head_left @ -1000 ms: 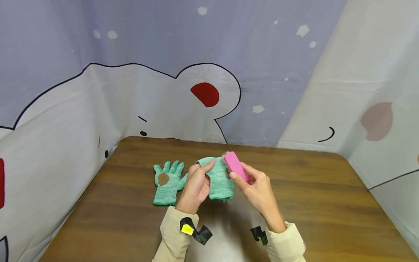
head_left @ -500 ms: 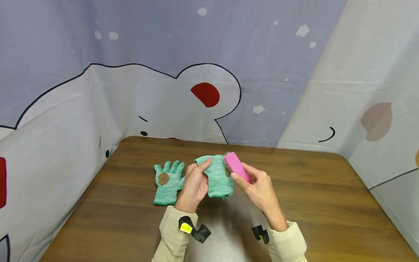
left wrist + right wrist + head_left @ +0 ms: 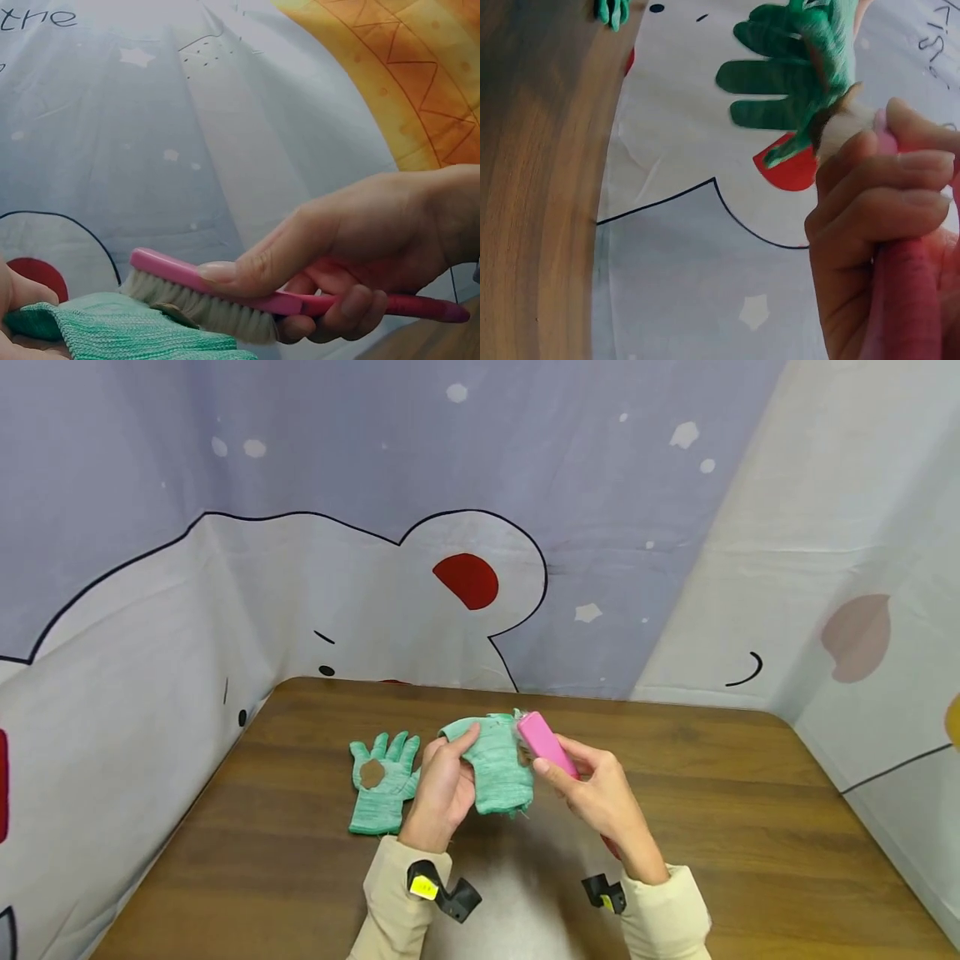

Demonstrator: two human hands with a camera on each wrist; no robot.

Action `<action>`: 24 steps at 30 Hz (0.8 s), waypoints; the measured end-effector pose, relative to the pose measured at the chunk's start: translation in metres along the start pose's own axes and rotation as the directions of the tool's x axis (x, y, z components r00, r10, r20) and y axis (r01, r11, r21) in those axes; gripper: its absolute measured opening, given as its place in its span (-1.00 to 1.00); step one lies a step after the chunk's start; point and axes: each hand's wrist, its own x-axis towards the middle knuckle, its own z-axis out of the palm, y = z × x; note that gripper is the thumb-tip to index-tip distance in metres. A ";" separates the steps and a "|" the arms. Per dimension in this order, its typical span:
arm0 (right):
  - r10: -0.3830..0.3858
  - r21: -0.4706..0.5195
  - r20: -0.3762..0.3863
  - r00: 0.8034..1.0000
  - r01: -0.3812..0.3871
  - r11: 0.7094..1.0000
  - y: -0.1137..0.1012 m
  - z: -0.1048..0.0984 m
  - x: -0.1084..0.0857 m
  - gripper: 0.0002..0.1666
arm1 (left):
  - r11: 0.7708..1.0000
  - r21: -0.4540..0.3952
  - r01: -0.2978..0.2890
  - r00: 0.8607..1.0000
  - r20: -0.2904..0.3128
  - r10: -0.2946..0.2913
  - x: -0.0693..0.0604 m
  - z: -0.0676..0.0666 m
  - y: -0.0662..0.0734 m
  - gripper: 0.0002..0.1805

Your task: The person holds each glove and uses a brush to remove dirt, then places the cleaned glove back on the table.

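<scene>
Above the table, my left hand (image 3: 442, 789) grips a green knit glove (image 3: 501, 772), thumb on top near its cuff or edge. My right hand (image 3: 603, 789) holds a pink brush (image 3: 546, 743); its fingers wrap the handle, the thumb lying along the back in the left wrist view. White bristles (image 3: 240, 319) meet the held glove at a brown patch (image 3: 826, 124), which they partly cover. Loose green fingers (image 3: 757, 79) of the glove hang in the right wrist view. A second green glove (image 3: 378, 806) with a brown patch (image 3: 371, 773) lies flat to the left.
The brown wooden table (image 3: 735, 827) spreads beneath both hands. A printed cloth (image 3: 337, 585) with cartoon shapes stands behind it and at both sides. Black wrist camera mounts (image 3: 453, 897) sit on both cream sleeves (image 3: 663, 910).
The held glove and left hand have shifted slightly left. The brush keeps against the glove, its head slightly lower, and the right forearm has moved a little right. The flat glove stays put.
</scene>
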 end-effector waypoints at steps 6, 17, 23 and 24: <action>0.032 0.034 0.040 0.999 -0.033 0.999 0.006 -0.008 0.003 -0.45 | 1.000 -0.026 -0.010 1.000 0.003 0.010 -0.001 -0.001 0.002 -0.92; 0.050 0.111 0.029 0.998 -0.053 0.992 -0.012 -0.016 -0.007 -0.49 | 0.999 0.034 -0.004 0.999 0.044 0.002 -0.002 -0.001 0.000 -0.90; -0.065 0.215 0.034 0.997 0.057 0.975 -0.011 -0.003 -0.006 -0.52 | 0.997 0.080 0.007 0.997 0.081 -0.014 -0.003 0.008 -0.007 -0.77; -0.081 0.222 0.032 0.996 0.072 0.972 -0.012 0.000 -0.007 -0.51 | 0.997 0.077 0.000 0.993 0.116 -0.009 -0.003 0.009 -0.008 -0.75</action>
